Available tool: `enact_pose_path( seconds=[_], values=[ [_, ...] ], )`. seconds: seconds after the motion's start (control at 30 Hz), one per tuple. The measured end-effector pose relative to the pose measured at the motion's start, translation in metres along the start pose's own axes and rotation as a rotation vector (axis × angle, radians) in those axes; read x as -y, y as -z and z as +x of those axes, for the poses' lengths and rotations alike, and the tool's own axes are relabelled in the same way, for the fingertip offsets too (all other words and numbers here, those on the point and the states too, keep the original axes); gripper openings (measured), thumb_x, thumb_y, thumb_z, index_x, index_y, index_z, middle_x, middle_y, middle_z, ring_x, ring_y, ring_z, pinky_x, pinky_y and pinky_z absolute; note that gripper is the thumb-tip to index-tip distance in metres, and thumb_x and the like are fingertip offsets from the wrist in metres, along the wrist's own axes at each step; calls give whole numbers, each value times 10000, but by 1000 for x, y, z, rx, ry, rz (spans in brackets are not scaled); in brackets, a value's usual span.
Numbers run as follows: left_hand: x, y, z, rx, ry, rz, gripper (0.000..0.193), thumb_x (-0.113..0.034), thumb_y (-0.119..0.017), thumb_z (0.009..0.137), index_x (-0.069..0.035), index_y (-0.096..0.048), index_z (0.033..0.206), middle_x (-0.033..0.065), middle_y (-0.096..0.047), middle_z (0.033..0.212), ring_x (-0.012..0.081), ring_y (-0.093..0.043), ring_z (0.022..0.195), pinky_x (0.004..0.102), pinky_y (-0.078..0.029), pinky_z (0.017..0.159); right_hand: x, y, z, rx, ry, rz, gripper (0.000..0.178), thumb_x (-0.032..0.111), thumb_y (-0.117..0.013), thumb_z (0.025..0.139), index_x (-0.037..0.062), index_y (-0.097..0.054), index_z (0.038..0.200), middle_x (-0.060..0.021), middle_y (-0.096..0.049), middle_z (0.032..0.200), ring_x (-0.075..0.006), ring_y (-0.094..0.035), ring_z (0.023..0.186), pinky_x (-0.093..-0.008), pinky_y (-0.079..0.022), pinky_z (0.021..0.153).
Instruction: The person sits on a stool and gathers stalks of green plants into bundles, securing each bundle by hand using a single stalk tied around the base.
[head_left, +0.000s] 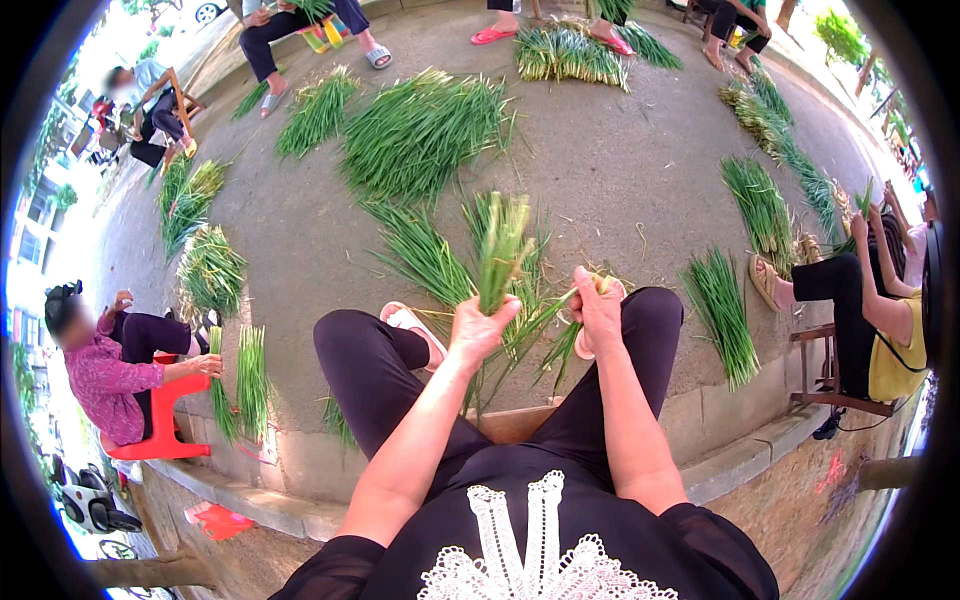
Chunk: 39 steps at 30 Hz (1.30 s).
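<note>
My left hand (482, 326) is closed round a bundle of garlic chives (503, 248), pale stem ends up and green leaves hanging below toward my lap. Level with it, my right hand (598, 308) pinches a few chive strands whose green blades slant down to the left. Just past my hands, a loose pile of chives (425, 252) lies on the ground between and beyond my feet. My two pink sandals show, the left sandal (412, 328) more fully than the right one.
A large chive heap (425, 130) lies farther out, with smaller bunches (722, 315) on the right and tied-looking bunches (212, 270) on the left. A person on a red stool (165, 420) holds chives at left. Other seated people ring the pavement. A stone curb (740, 460) runs behind me.
</note>
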<state>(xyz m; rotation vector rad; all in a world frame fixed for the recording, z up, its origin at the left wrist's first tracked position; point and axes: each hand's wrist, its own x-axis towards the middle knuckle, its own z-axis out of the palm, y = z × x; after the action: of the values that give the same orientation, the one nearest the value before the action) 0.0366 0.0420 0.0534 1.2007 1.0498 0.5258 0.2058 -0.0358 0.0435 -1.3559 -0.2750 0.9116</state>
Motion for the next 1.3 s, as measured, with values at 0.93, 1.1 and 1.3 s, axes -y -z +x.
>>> enact_pose_path(
  seconds=[0.93, 1.1, 1.3],
  values=[
    [-11, -8, -5, 123, 104, -207, 107, -132, -628, 786, -50, -576, 830, -14, -537, 677, 49, -405, 445, 190, -317, 409, 5, -13, -18, 586, -187, -234, 178, 179, -534, 879, 69, -567, 1015, 75, -437, 641, -7, -390, 535, -170, -298, 443],
    [-13, -3, -3, 95, 62, -295, 98, -124, -623, 785, -53, -574, 830, -6, -543, 681, 53, -414, 439, 188, -319, 407, -1, -8, -15, 622, -114, -362, 179, 170, -545, 871, 52, -585, 999, 78, -454, 649, -12, -405, 557, -183, -342, 483],
    [-18, 2, -6, 76, 89, -364, 77, -113, -618, 785, -60, -571, 816, 1, -547, 680, 59, -417, 433, 200, -327, 413, -9, -9, -12, 598, -67, -465, 210, 192, -544, 878, 61, -597, 1032, 94, -429, 610, -5, -369, 519, -173, -308, 459]
  ],
)
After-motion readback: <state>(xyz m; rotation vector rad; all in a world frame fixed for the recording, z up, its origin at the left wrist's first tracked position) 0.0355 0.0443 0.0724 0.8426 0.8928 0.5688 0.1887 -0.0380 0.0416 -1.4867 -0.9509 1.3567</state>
